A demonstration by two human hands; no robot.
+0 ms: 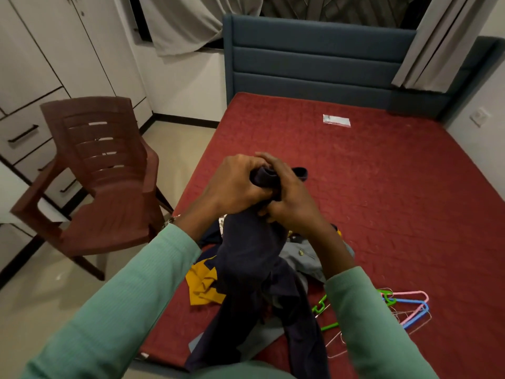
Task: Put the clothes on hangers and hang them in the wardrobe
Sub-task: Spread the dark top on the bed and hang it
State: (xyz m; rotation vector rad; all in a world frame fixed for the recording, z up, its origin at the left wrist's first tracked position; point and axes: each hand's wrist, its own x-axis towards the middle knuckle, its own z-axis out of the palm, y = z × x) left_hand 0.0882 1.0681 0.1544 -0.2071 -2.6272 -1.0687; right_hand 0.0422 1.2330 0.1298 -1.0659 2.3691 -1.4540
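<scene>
Both hands are up over the middle of the red mattress (382,187), close together. The left hand (235,181) and the right hand (289,198) each have their fingers curled tight into the bunched top of a dark navy garment (251,258). What they're gripping may be a collar or a waistband; the fabric is too crumpled to tell. From that grip the cloth hangs straight down, its long axis running back toward the person, and the tail trails over the near edge of the bed. Under it sits the rest of the pile, a mustard-yellow garment (205,285) on the left and a grey garment (303,258) just right of it. Now the key relation: the hangers (407,307), a tangle of pink, blue, green and wire, lie near the near right corner of the mattress, below and to the right of the grip. That makes the right hand the nearer one, and I'd expect it to let go and reach while the left keeps hold of the cloth. The wardrobe (54,50) is away to the left beyond the brown plastic chair (109,187), with the doors in view shut, so nothing has gone on a hanger yet.
</scene>
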